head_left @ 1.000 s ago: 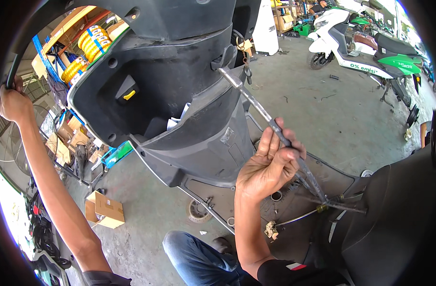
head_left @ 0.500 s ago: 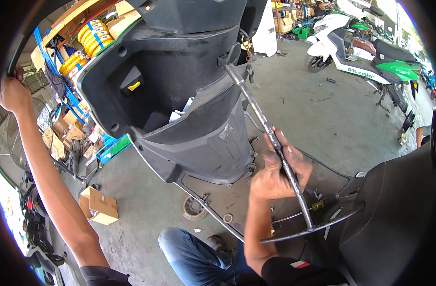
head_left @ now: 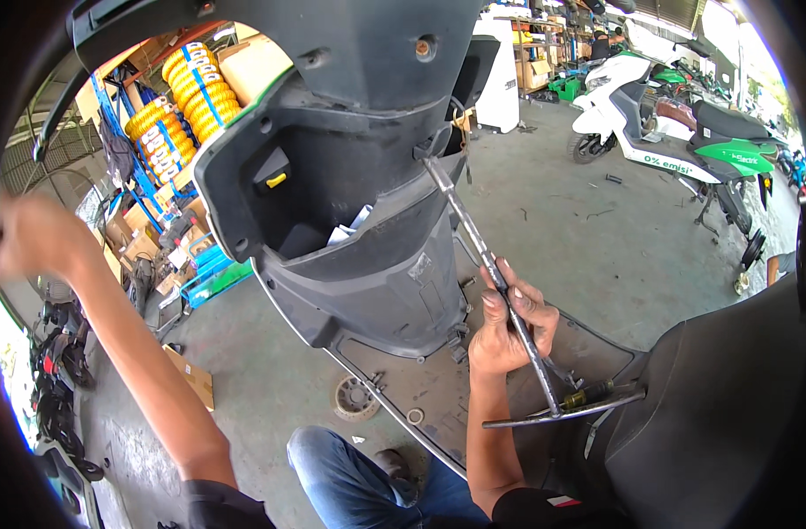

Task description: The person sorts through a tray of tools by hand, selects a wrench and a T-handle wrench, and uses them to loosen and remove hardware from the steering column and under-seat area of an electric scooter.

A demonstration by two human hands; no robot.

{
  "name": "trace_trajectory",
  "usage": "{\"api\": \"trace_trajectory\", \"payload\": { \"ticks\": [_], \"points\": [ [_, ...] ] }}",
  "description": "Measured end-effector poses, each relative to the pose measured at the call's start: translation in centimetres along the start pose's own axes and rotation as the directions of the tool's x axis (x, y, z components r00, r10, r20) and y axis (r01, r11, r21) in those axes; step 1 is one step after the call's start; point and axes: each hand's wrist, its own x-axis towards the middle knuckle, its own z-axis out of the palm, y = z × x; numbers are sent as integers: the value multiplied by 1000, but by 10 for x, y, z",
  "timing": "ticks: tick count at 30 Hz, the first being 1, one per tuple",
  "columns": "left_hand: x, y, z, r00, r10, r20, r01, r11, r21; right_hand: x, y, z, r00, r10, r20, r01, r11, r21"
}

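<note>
My right hand (head_left: pixel 507 326) holds a long metal T-handled bar (head_left: pixel 473 229). Its upper end lies at or near the hook (head_left: pixel 430 146) on the black scooter's open front compartment (head_left: pixel 324 167); whether it touches is unclear. The bar's crosspiece is low, over the footboard (head_left: pixel 590 344) beside the seat (head_left: pixel 712 397). My left hand (head_left: pixel 37 234) is motion-blurred at the far left, below a black handlebar part (head_left: pixel 52 119), apart from it; its fingers are smeared. A yellow latch (head_left: pixel 273 180) and some white papers (head_left: pixel 346 227) show inside the compartment.
A white-and-green scooter (head_left: pixel 650 132) stands at back right. Shelves with yellow coils (head_left: pixel 205 97) and boxes are at left. A cardboard box (head_left: pixel 191 379) and a metal wheel disc (head_left: pixel 354 398) lie low. Another person (head_left: pixel 601 44) is at the back near shelving (head_left: pixel 535 62).
My left hand has let go of the handlebar part and dropped below it. The bar has swung more upright in my right hand, and the view has shifted slightly.
</note>
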Motion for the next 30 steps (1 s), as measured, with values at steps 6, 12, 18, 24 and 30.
{"api": "trace_trajectory", "payload": {
  "ticks": [6, 12, 18, 24, 30],
  "points": [
    [-61, 248, -32, 558, 796, 236, -233, 423, -876, 8, 14, -28, 992, -88, 88, 90, 996, -16],
    [-12, 293, 48, 78, 969, 232, -362, 245, -899, 14, -11, 0, 995, -30, 95, 32, 999, -22],
    [-15, 322, 34, 56, 931, 360, -330, 357, -874, 22, -10, -6, 993, -1, 116, 5, 999, -36],
    [-13, 328, 24, 50, 908, 416, -337, 408, -849, 21, -13, -5, 991, -33, 133, 28, 999, 45],
    [-16, 335, 14, -111, 891, 440, -388, 369, -844, 19, -15, -8, 995, -2, 101, -2, 999, 41]
  ]
}}
